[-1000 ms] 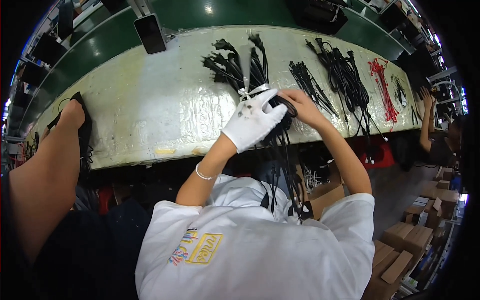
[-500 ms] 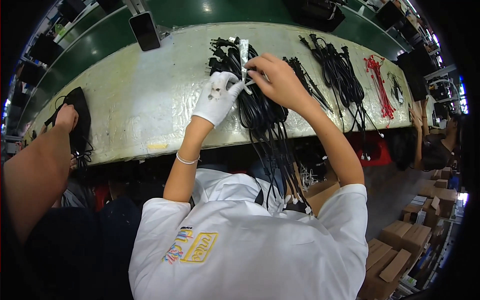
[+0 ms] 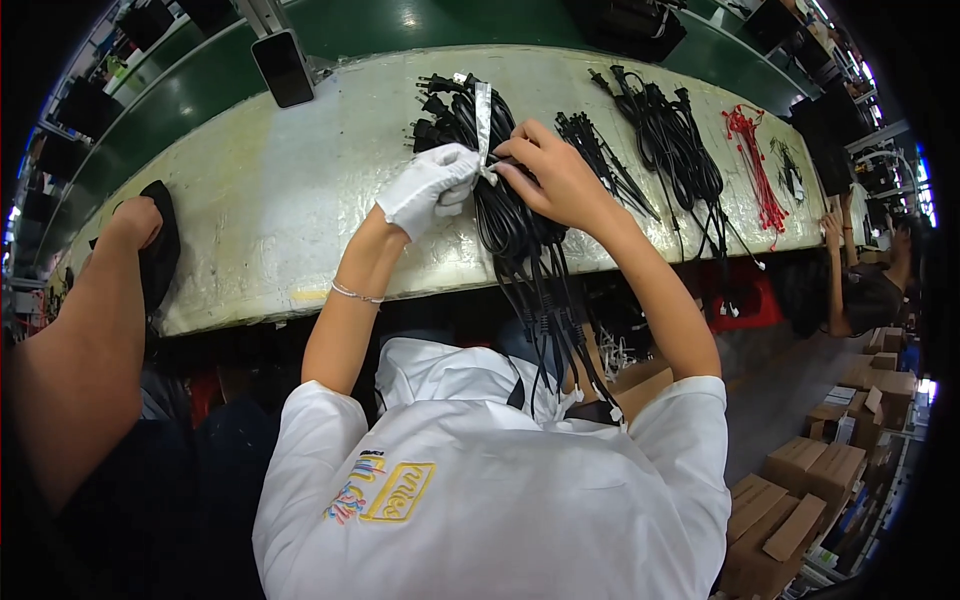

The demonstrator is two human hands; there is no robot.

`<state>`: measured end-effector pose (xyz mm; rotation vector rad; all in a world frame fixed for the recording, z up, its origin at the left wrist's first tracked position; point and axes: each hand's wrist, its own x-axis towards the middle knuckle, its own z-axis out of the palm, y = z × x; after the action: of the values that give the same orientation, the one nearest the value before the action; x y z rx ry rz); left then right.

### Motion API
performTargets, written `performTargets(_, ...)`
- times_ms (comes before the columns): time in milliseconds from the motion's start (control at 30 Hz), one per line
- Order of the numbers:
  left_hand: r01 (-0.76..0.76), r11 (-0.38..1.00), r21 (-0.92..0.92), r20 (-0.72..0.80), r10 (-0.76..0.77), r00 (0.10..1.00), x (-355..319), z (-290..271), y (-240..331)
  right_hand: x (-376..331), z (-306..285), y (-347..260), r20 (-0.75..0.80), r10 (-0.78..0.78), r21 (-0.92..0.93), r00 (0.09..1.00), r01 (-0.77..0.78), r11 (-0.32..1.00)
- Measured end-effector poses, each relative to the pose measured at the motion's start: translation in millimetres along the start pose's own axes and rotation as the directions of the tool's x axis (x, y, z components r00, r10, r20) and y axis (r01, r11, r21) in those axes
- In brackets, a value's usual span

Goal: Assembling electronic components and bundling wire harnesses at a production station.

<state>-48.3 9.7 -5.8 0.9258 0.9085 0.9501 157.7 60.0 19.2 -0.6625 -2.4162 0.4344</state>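
Note:
A thick bundle of black power cords (image 3: 505, 225) lies across the table edge, its plugs at the far end and its thin leads hanging down over the front. A flat silvery-white strip (image 3: 483, 115) runs along its top and is gathered at the middle. My left hand (image 3: 430, 187), in a white glove with dark smudges, is closed in a pinch on the strip beside the gathered spot. From the right, my bare right hand (image 3: 550, 175) also pinches the strip there, thumb and forefinger close together. The strip's lower part is partly hidden by my fingers.
To the right lie thin black cables (image 3: 605, 165), another power-cord bundle (image 3: 670, 150) and red wires (image 3: 755, 170). A phone-like device (image 3: 283, 68) stands on a mount at the back. A co-worker's hand (image 3: 138, 220) holds a black item at left. Cardboard boxes (image 3: 815, 465) stand right.
My left hand has turned and its fingers have closed up beside the strip. My right hand has shifted slightly down and right. At left, the co-worker's hand has moved a little.

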Motion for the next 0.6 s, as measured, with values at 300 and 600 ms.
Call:
performTargets(300,-0.138,0.851,-0.508,0.140,0.239,0.961,-10,13,14,-8,2,-4,-0.123,0.022,-0.096,0.992,-0.034,0.995)
performTargets(600,-0.289,0.911,0.295,-0.384,0.390,0.837,-21,-4,0,-14,8,3,-0.244,0.111,0.046,0.963,-0.103,0.994)
